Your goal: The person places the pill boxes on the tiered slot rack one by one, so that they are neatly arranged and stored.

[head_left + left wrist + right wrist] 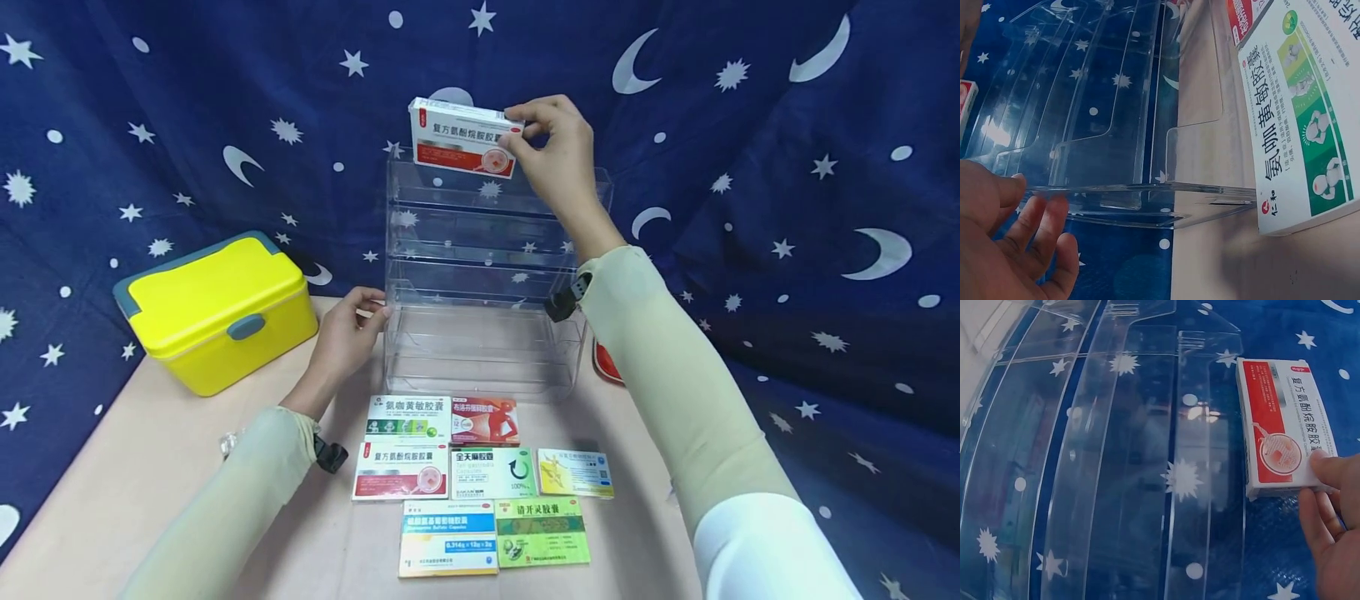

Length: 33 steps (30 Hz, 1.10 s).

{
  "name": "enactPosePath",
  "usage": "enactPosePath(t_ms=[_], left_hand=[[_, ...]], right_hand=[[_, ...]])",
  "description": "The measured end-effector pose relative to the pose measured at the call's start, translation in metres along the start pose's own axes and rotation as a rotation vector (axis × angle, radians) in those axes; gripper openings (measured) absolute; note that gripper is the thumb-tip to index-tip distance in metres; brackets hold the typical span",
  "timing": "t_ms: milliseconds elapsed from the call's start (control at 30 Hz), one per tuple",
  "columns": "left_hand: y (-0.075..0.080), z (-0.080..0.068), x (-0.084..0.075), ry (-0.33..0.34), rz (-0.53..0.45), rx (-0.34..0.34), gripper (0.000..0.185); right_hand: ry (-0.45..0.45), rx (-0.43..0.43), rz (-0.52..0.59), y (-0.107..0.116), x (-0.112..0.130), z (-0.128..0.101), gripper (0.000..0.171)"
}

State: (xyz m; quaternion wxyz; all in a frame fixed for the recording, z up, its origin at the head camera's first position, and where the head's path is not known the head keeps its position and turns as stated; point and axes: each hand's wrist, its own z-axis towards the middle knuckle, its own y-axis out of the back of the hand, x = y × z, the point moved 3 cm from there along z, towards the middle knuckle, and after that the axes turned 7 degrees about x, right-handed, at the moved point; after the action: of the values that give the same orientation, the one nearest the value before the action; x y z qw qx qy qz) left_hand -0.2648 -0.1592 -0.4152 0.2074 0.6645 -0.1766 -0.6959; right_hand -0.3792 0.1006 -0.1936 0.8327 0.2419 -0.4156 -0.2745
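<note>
My right hand point(551, 146) pinches the right end of a white and red medicine box point(457, 148) between thumb and fingers. The box is upright at the top tier of a clear acrylic tiered rack point(480, 350), its printed front facing me. In the right wrist view, the medicine box point(1282, 425) sits beside the rack's uppermost ledge, thumb on its printed face. Low at the rack's left side, my left hand point(348, 333) touches the side panel with loosely bent fingers. The left wrist view shows the fingertips point(1054, 206) right at the panel's edge.
Several medicine boxes lie flat before the rack, among them a green and white box point(408, 418), a blue and white box point(448, 537) and a green box point(543, 532). A yellow lidded case point(225, 312) stands at left. Behind hangs a starry blue cloth point(337, 108).
</note>
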Motion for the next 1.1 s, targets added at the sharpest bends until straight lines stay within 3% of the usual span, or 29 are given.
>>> enactPosePath(t_ms=[400,1100], left_hand=[[0.0,-0.001,-0.002,0.012,-0.001,0.006,0.033],[0.0,-0.001,-0.002,0.031,-0.002,0.017,0.033]], right_hand=[[-0.042,0.134,-0.101,-0.02,-0.002,0.003,0.03],[-0.009,0.171,-0.111,-0.034,-0.01,-0.004,0.021]])
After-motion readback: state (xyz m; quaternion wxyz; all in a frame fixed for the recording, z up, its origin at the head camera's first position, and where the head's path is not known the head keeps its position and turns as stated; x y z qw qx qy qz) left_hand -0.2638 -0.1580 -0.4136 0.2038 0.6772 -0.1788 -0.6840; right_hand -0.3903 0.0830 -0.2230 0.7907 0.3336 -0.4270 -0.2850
